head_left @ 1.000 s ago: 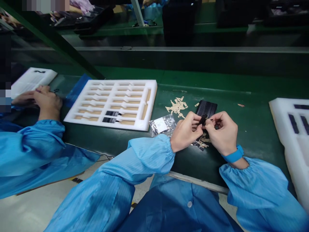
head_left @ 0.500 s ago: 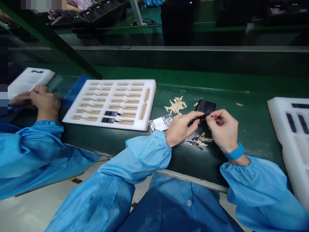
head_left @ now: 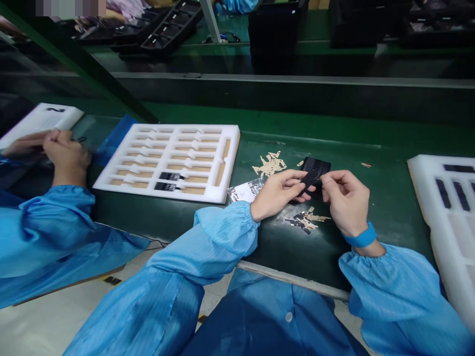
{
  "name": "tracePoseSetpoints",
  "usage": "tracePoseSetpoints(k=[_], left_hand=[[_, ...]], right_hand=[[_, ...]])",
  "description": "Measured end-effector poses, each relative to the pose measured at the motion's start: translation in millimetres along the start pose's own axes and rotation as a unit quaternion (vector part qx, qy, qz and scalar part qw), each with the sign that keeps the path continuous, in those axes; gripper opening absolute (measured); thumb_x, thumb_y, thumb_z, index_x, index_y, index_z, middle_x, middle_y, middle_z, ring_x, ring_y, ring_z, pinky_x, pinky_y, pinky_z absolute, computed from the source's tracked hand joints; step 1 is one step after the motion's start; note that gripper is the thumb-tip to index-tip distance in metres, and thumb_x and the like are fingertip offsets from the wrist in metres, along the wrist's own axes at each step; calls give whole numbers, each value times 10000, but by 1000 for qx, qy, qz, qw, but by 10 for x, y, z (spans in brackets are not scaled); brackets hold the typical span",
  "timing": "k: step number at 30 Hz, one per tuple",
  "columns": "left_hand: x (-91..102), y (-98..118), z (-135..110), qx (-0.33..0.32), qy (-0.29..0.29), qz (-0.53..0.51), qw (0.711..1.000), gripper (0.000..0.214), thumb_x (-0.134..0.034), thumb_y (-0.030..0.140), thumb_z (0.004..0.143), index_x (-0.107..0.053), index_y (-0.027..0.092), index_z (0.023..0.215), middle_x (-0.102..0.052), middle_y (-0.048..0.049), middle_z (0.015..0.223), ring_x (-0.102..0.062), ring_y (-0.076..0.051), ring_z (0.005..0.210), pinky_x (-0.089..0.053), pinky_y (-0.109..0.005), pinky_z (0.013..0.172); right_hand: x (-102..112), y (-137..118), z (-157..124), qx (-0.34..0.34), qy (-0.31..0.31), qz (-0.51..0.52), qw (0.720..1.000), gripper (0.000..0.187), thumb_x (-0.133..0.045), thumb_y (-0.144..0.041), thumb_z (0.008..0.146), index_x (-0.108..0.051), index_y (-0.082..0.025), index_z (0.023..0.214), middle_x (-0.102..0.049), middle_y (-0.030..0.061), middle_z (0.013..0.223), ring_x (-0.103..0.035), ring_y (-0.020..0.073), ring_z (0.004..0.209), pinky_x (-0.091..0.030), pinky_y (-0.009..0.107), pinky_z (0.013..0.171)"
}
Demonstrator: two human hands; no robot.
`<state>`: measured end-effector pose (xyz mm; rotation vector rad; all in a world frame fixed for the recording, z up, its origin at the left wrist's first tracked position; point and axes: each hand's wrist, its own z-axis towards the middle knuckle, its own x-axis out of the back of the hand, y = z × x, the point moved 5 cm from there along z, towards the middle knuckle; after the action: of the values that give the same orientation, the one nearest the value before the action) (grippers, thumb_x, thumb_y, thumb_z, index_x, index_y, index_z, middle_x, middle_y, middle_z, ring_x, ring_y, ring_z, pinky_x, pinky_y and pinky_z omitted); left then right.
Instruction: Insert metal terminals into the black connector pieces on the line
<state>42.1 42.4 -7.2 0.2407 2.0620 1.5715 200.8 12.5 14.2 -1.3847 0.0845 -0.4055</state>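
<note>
My left hand (head_left: 280, 192) is closed around a flat black strip (head_left: 309, 182), tilted between thumb and fingers. Thumb and forefinger of my right hand (head_left: 344, 198) are pinched together just right of the strip's end; whatever they hold is too small to make out. Behind the strip lies a black slotted block (head_left: 322, 165), partly covered by my fingers. A loose heap of small cream-coloured pieces (head_left: 270, 164) is spread beyond my left hand. Nearer me, between my wrists, lie scattered black and tan slips (head_left: 306, 220). A clear bag with a white label (head_left: 243, 193) touches my left hand's side.
A white foam tray (head_left: 233, 163) on the left has slots, with black comb-like parts (head_left: 170, 176) in two of them. Another foam tray (head_left: 423, 183) with black parts stands at the right edge. A co-worker's hands (head_left: 69, 151) work at the far left by a white block (head_left: 61, 116).
The black strip has turned so its flat face shows. My right hand has drawn slightly away to the right from it, while my left fingers have shifted their hold.
</note>
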Motion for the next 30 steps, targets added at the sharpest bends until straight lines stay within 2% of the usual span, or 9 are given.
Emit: tracePoseSetpoints(k=[5, 15, 19, 22, 25, 30], left_hand=[[-11, -24, -5, -2, -1, -19, 1000, 460, -773, 318, 833, -615, 120, 1218, -745, -99, 969, -737, -147, 797, -609, -259, 752], [4, -73, 13, -48, -11, 7, 999, 452, -728, 337, 869, -658, 142, 1270, -734, -102, 1066, -729, -140, 855, -612, -274, 796], [34, -70, 20, -42, -7, 6, 999, 447, -713, 346, 880, -673, 150, 1279, -736, -99, 1087, -722, -136, 867, -610, -287, 819], [31, -25, -3, -23, -19, -25, 999, 481, -719, 358, 877, -659, 144, 1304, -738, -94, 1010, -713, -129, 815, -606, -271, 767], [0, 6, -41, 23, -56, -87, 994, 518, -733, 360, 866, -639, 158, 1333, -725, -81, 951, -687, -108, 728, -590, -246, 686], [-18, -6, -75, 88, -83, -164, 979, 512, -742, 279, 855, -633, 151, 1338, -703, -76, 940, -653, -78, 673, -544, -199, 615]], right_hand=[[-52, 30, -24, -9, -32, 9, 999, 217, -724, -382, 832, -620, -192, 840, -575, -18, 646, -534, 110, 482, -465, 242, 474], [-26, 59, -38, 9, -13, -2, 1000, 202, -738, -352, 840, -624, -186, 833, -598, -6, 699, -565, 110, 506, -489, 240, 492], [-43, 58, -28, 3, -21, 14, 1000, 230, -758, -377, 832, -630, -186, 847, -610, -1, 716, -565, 106, 509, -485, 240, 495], [-56, 34, -18, -1, -42, 49, 998, 251, -770, -393, 833, -632, -188, 873, -627, 1, 726, -558, 102, 502, -466, 233, 476], [-82, 12, -26, -12, -97, 93, 991, 252, -758, -398, 860, -625, -189, 903, -618, -12, 673, -540, 100, 486, -449, 227, 459], [-109, -12, -73, -15, -146, 146, 978, 199, -705, -364, 922, -609, -190, 921, -607, -17, 695, -537, 85, 534, -463, 213, 507]])
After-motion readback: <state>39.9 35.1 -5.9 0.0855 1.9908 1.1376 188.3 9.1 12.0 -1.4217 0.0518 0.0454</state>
